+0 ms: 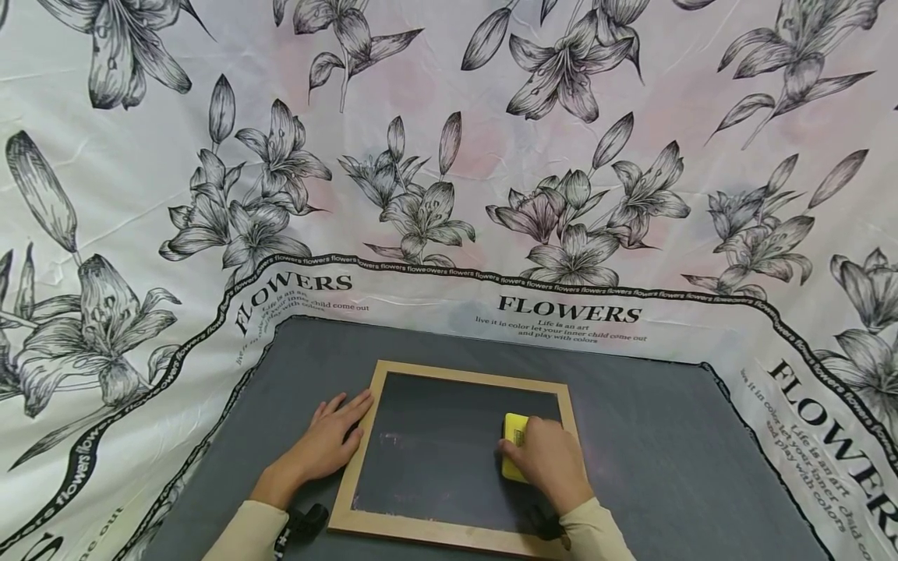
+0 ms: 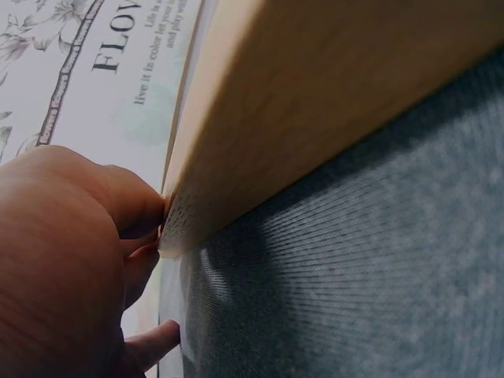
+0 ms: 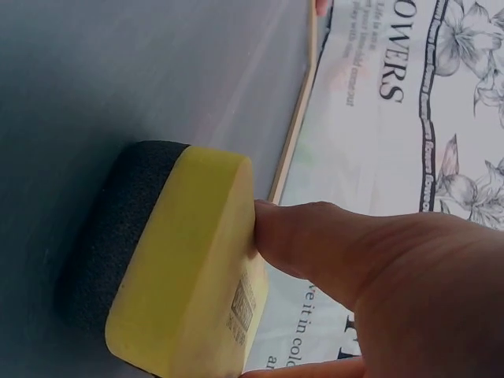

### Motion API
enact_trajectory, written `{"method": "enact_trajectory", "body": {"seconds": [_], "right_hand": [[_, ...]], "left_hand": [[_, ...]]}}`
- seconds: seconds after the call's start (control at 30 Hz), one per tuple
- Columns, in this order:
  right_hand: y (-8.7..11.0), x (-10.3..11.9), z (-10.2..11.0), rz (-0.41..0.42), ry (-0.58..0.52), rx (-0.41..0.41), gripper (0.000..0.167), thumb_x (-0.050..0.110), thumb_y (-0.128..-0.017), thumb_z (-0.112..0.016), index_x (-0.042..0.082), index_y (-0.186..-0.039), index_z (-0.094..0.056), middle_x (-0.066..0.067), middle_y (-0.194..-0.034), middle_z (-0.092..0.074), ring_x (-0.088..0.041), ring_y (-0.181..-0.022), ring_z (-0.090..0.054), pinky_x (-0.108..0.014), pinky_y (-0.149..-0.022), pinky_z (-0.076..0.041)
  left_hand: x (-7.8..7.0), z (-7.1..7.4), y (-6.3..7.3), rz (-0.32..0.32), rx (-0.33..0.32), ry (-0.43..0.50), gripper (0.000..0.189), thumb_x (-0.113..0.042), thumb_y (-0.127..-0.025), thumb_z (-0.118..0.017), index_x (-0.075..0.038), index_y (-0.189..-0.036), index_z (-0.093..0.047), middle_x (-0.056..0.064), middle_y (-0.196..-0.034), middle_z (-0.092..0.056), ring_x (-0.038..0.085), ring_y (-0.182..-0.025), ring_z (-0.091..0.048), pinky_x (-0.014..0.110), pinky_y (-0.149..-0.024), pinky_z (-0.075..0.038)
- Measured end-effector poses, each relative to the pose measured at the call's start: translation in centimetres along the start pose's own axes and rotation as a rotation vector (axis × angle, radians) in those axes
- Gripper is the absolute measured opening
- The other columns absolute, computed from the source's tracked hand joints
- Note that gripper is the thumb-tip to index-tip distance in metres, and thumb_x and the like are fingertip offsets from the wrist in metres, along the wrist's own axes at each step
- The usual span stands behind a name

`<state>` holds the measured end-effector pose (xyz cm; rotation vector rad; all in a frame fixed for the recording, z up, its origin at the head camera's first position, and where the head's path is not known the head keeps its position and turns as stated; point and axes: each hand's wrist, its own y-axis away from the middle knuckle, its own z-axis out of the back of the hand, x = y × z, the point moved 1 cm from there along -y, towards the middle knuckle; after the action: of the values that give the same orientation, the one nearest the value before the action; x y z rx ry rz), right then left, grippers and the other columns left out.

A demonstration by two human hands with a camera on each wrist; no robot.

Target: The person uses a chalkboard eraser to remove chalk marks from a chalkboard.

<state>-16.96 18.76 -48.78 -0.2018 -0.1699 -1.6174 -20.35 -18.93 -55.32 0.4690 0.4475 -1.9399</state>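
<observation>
A chalkboard [image 1: 442, 452] in a light wooden frame lies on the dark grey cloth, with faint chalk smears at its left and lower parts. My right hand [image 1: 554, 460] grips a yellow board eraser [image 1: 514, 448] near the board's right side. In the right wrist view the thumb presses the eraser's yellow back, and its black felt [image 3: 118, 228] faces the board. My left hand [image 1: 326, 440] rests at the left side of the wooden frame [image 2: 276, 110], fingers extended and fingertips on its edge.
The dark grey cloth [image 1: 652, 436] spreads around the board. White cloth walls [image 1: 421, 312] printed with black lilies and the word FLOWERS rise at the back and both sides. A dark strap [image 1: 298, 526] is on the left wrist.
</observation>
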Motion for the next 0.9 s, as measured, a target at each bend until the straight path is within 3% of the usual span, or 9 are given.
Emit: {"method": "enact_trajectory", "body": {"seconds": [0.5, 0.9], "right_hand": [[-1.0, 2.4, -1.5, -0.028, -0.026, 0.031, 0.052, 0.054, -0.088, -0.087, 0.005, -0.092, -0.068, -0.004, -0.071, -0.057, -0.021, -0.059, -0.056, -0.035, -0.051, -0.045], [-1.1, 5.2, -2.1, 0.025, -0.041, 0.033, 0.055, 0.051, -0.088, -0.088, 0.000, -0.102, -0.073, -0.006, -0.077, -0.058, -0.021, -0.065, -0.056, -0.036, -0.055, -0.051]], "left_hand": [[0.0, 0.1, 0.0, 0.010, 0.006, -0.013, 0.060, -0.015, -0.110, -0.060, -0.008, -0.168, -0.045, 0.009, -0.177, -0.039, 0.055, -0.161, -0.031, 0.082, -0.126, -0.018], [-0.1, 0.1, -0.1, 0.010, 0.014, 0.002, 0.061, -0.015, -0.109, -0.062, -0.008, -0.168, -0.046, 0.009, -0.177, -0.040, 0.055, -0.161, -0.031, 0.082, -0.125, -0.018]]}}
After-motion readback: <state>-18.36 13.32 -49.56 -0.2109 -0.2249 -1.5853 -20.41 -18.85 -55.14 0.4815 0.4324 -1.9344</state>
